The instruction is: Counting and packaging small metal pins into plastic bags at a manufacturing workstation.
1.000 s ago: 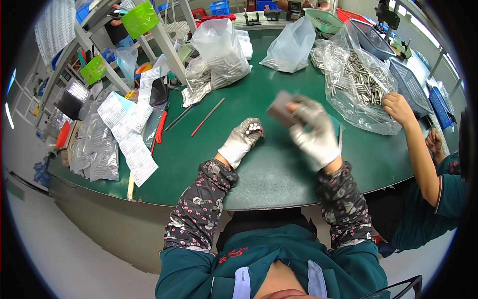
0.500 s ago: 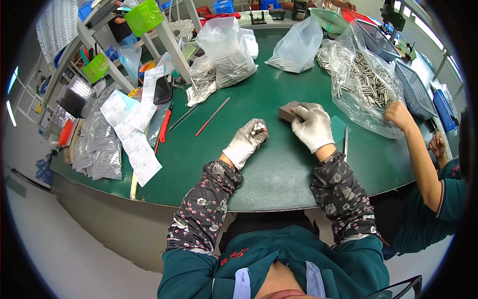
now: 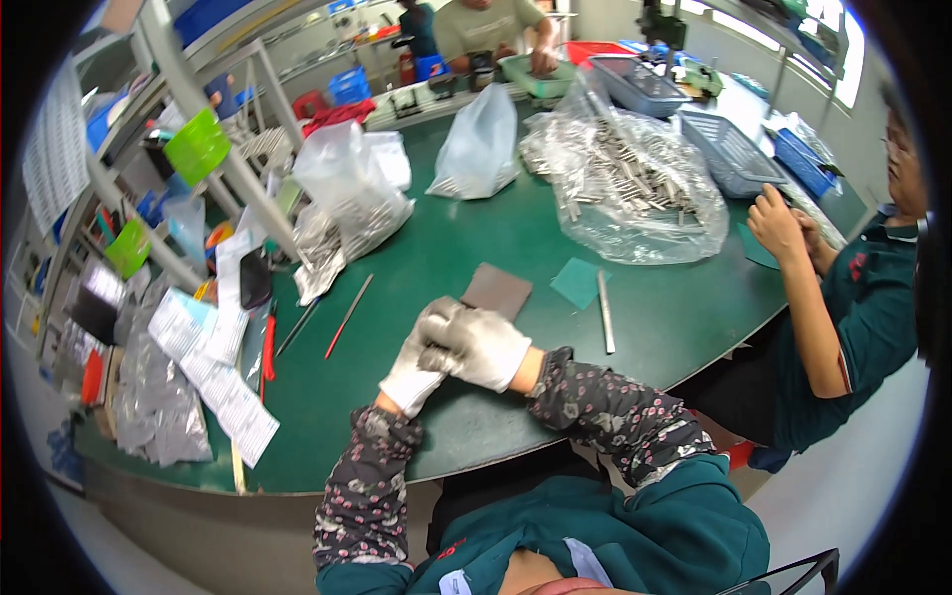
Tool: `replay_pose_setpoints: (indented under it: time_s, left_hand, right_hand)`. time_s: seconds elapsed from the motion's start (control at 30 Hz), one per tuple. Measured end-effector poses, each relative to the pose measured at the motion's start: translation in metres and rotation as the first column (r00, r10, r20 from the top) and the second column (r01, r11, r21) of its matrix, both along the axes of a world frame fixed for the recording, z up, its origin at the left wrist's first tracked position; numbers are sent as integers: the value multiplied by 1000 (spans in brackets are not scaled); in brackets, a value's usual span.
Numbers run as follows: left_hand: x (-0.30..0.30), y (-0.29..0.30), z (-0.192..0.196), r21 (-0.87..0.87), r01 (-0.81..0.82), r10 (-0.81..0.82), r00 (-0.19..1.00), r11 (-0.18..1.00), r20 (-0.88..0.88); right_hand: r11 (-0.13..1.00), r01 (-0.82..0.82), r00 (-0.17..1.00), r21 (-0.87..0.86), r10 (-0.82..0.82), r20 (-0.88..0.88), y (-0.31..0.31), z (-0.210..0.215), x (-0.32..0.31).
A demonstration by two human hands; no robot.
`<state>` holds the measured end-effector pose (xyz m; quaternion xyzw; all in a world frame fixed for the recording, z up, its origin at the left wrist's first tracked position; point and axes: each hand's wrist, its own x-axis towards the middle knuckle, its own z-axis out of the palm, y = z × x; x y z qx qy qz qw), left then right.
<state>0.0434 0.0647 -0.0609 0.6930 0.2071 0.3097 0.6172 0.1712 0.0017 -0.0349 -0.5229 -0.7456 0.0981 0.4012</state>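
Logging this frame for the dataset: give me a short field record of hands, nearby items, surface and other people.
left hand: white glove, pressed against the right hand over the table
right hand: white glove, closed around the left fingers
nearest item: brown flat pad, lying just beyond the hands
also near: teal square, metal rod
surface: green table
bags: clear bag of metal parts
others: co-worker's hands at right edge

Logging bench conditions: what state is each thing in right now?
Left hand: white-gloved, clasped with the other.
Right hand: white-gloved, over left fingers.
Brown rectangular abrasive pad: flat on table, beside the hands.
Slim metal rod: lying loose.
Large clear plastic bag of metal rods: open, full.
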Motion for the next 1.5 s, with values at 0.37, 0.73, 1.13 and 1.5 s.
replay_pose_setpoints:
  time_s: [0.37,0.73,1.13,1.5]
  left_hand:
    - [-18,2,0,-63,146,-146,989,987,-1]
    - [-17,-2,18,-452,186,-134,980,872,145]
    - [-17,14,-11,603,-307,356,934,736,41]
    - [-13,1,-16,149,-189,186,982,971,31]
  right_hand:
    - [979,-150,980,-141,128,-156,6,14,2]
    - [888,-161,734,-431,-184,-654,20,34,34]
    - [845,-259,880,-469,7,-474,22,31,21]
    - [984,-141,923,-109,91,-375,17,5,18]
